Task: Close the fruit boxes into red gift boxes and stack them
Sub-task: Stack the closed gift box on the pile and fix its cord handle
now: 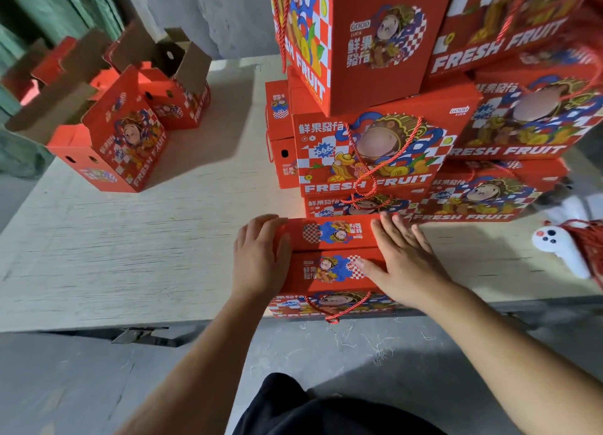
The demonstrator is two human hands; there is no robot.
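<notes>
Red cardboard, head view: the gift box (329,265) being closed stands at the near edge of the table (137,245), just in front of the stack of closed boxes (385,147).
Left hand (261,258): it presses on the left end of the box top, the fingers (257,229) lying almost flat and a little bent over the far edge.
Right hand (401,265): it lies flat on the right part of the top, fingers spread wide and straight, holding nothing.
Flaps: the two top flaps meet in a line between the hands; I cannot tell if they are locked.
Rope handle (336,307): it hangs down the front side, over the table edge.
Risk, flaps: if a hand lifts early, a flap could spring up again.
Risk, edge: the box is at the table edge; a push toward the person could tip it onto the floor.
Risk, stack: the top boxes lean, so a knock while stacking may bring them down.
Open boxes (130,121): they wait far left, well apart.
</notes>
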